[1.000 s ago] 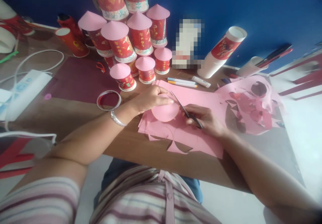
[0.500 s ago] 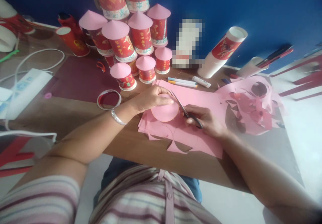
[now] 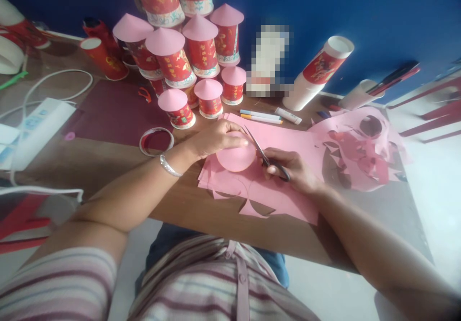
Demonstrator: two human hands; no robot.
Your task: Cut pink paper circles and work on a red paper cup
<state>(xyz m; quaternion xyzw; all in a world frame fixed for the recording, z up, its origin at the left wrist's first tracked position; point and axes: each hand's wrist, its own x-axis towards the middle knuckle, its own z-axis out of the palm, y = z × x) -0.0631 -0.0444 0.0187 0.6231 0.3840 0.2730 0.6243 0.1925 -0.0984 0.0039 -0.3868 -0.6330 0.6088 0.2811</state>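
Note:
A round pink paper disc point(image 3: 236, 160) is pinched between the thumb and fingers of my left hand point(image 3: 225, 137). In my right hand point(image 3: 288, 165) is a pair of scissors point(image 3: 264, 156) with black handles, its blades pointing up and left along the disc's right edge. Whether the blades touch the paper I cannot tell. Beneath both hands lie pink paper sheets point(image 3: 288, 201), with curved cut-outs along their near side. A cut strip of pink paper point(image 3: 254, 209) rests at the front of the stack.
Red paper cups with pink cone roofs point(image 3: 209, 97) stand stacked at the back left. Two markers point(image 3: 261, 118) and a glue stick point(image 3: 288, 116) lie behind the sheets. Pink scraps point(image 3: 374, 162) are heaped at right. A tape roll point(image 3: 156, 141) lies by my left wrist, a power strip point(image 3: 39, 131) further left.
The disc has turned or shifted very slightly under my left fingers. Both hands keep nearly the same place, the scissors still by the disc's edge.

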